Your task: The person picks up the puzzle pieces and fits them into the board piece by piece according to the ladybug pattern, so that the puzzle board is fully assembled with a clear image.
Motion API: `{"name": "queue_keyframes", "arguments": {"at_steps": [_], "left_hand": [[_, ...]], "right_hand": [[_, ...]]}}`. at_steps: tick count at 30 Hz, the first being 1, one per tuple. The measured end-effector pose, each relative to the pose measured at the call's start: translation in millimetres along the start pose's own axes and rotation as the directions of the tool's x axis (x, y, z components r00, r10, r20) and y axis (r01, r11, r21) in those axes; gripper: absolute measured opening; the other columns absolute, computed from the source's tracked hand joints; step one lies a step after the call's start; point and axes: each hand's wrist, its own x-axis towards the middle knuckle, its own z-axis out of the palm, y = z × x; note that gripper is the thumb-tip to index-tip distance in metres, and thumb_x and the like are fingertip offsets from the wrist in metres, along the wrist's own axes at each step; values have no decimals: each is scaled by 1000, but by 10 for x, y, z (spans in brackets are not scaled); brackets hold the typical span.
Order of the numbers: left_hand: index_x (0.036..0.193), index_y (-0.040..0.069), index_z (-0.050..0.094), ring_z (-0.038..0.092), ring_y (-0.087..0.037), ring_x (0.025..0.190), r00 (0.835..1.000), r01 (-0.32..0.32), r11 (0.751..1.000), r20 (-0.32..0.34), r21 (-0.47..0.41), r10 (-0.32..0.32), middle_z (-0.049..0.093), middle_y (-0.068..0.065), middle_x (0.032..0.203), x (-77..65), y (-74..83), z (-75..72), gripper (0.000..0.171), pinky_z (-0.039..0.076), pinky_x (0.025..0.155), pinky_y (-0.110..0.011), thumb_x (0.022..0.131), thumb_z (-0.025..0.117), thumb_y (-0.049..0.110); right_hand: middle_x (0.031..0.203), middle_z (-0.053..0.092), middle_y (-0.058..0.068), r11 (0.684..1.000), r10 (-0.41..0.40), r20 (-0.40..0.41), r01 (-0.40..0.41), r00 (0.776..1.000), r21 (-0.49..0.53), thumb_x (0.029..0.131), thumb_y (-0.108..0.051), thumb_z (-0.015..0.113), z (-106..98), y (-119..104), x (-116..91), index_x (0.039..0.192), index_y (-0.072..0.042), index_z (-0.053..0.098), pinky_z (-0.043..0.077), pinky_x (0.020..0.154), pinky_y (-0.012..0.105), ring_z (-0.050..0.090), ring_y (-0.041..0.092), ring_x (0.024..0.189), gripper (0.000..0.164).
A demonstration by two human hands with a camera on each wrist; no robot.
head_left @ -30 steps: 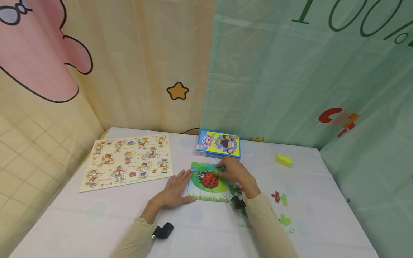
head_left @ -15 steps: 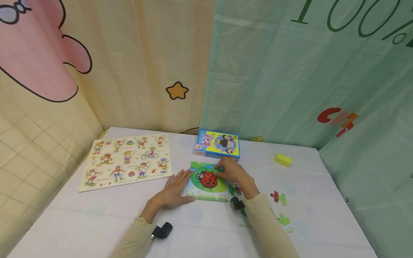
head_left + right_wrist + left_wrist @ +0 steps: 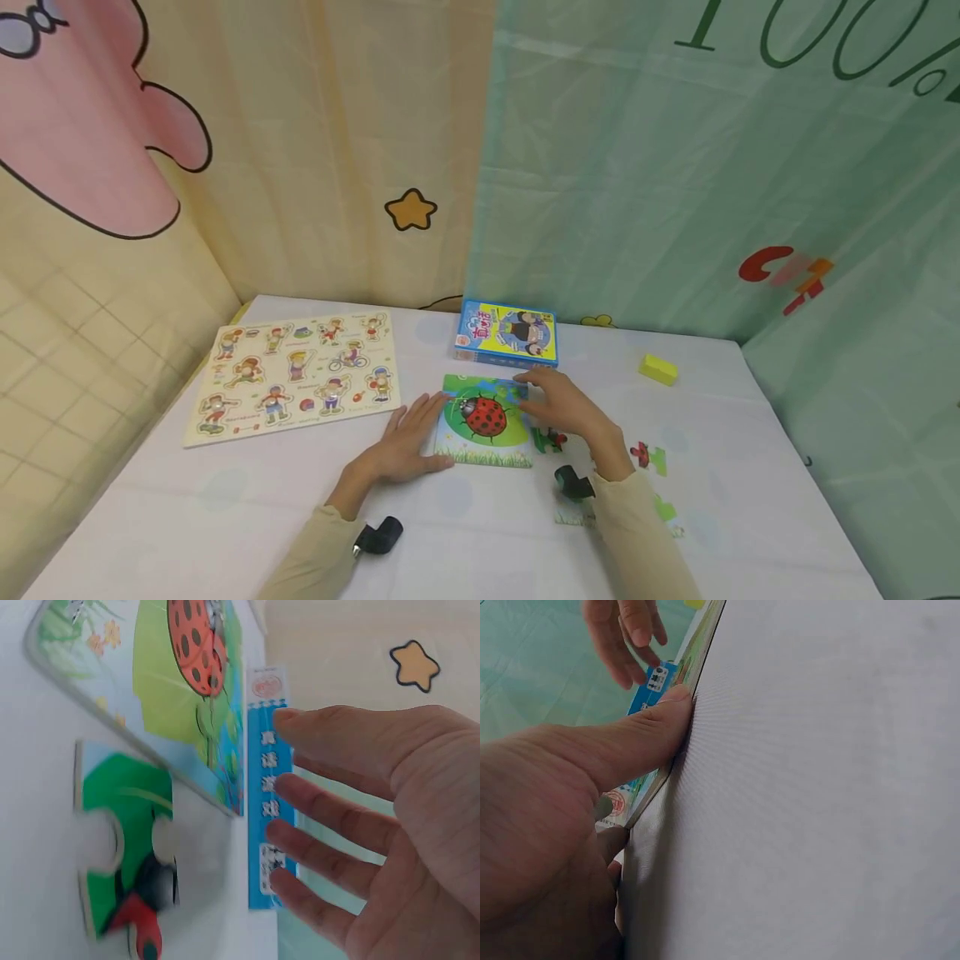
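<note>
A square ladybug picture puzzle [image 3: 483,421] lies flat on the white table. My left hand [image 3: 405,442] rests along its left edge with fingers extended. In the left wrist view the thumb [image 3: 649,735] touches the puzzle's near edge. My right hand [image 3: 566,408] hovers by the upper right corner, fingers apart and loosely bent. The right wrist view shows nothing between those fingers [image 3: 330,802]. Just right of the puzzle lies a loose green jigsaw piece [image 3: 124,787] with a red and black part, partly covered by the right hand in the head view.
Behind the puzzle lies a blue and yellow card box [image 3: 506,333]. A wooden peg board [image 3: 296,379] with printed figures is at the left. A yellow block [image 3: 658,369] sits at the back right. More jigsaw pieces [image 3: 658,461] are scattered around the right forearm, some hidden beneath it.
My right hand has come away from the puzzle's upper right part, moving right and loosening its fingers. The left hand stays where it was.
</note>
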Motion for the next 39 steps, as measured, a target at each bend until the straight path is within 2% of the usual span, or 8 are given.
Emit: {"name": "queue_keyframes", "arguments": {"at_steps": [8,16,22,29,33,39], "left_hand": [[160,7,21,2,-40,155,1000,-12,1000,9,2,11,11,-17,168,-7,0,-12,87,-3,123,-62,93,69,36],[159,7,24,5,-41,155,1000,-7,1000,0,-11,7,13,-17,168,14,12,-33,89,1,123,-63,91,72,37],[159,7,26,8,-41,154,1000,-4,1000,-11,-9,4,16,-16,167,20,16,-36,89,5,123,-63,89,74,37],[158,6,28,9,-42,154,1000,-11,1000,-17,-11,11,18,-17,167,23,19,-24,89,6,123,-62,89,74,36],[158,5,28,9,-42,154,1000,-11,1000,-18,-8,11,18,-17,167,25,22,-22,89,6,123,-63,89,74,36],[158,6,28,8,-42,154,1000,-2,1000,-17,-9,2,18,-17,167,13,24,-23,89,5,123,-62,89,75,37]], "right_hand": [[131,64,10,998,64,77,-63,995,-20,89,-19,76,-75,127,-337,132,-6,64,50,103,49,59,30,120,46],[123,66,8,999,36,114,-33,993,-24,83,-19,82,-122,177,-584,129,-5,65,52,95,46,61,27,112,51],[121,65,6,1000,13,134,-9,991,-25,82,-16,83,-95,212,-625,128,-7,66,52,92,44,60,25,109,50],[117,65,4,1000,8,105,-6,994,-23,83,-10,81,-55,254,-625,123,-8,67,53,90,44,61,22,105,43],[114,66,2,998,-32,84,37,996,-56,85,-11,79,-40,301,-621,121,-9,68,54,88,41,61,20,101,37],[108,66,-3,995,-34,71,41,997,-89,88,-15,77,-15,338,-613,117,-12,71,54,83,37,60,14,94,30]]}}
